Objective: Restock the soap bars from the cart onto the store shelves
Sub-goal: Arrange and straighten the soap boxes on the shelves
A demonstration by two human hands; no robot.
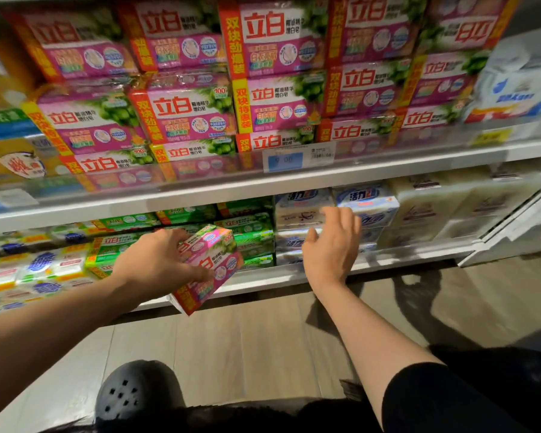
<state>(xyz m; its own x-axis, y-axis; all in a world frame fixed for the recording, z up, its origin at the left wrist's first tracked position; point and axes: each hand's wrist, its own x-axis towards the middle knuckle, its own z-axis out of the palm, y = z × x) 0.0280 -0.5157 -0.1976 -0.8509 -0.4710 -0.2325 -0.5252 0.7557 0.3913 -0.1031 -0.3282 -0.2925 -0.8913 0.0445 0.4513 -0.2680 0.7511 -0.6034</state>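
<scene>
While the view looks down from a person's head at store shelving, the left hand grips 1 pink soap pack, with the thumb curled over its front face and the other fingers hidden behind it. That pack is tilted, its red end pointing down toward the floor, and it hangs in front of the lower shelf rather than resting on it. Left of the gripped pack, blue and white soap packs lie on that lower shelf. Directly behind the gripping hand sit stacked green soap packs. Above the grip, the upper shelf carries rows of matching pink soap packs stacked several high, and a blue price tag is fixed to the front rail of that shelf. Below the grip, a dark perforated shoe stands on the pale floor.

Right of the gripped pack, well apart from it, the right hand is held up with fingers spread and relaxed, pinching nothing. It hovers in front of white and blue soap boxes on the lower shelf; contact cannot be told. Farther right sit pale cream soap blocks. The right forearm ends in a black sleeve. Much of the shelving is motion-blurred.
</scene>
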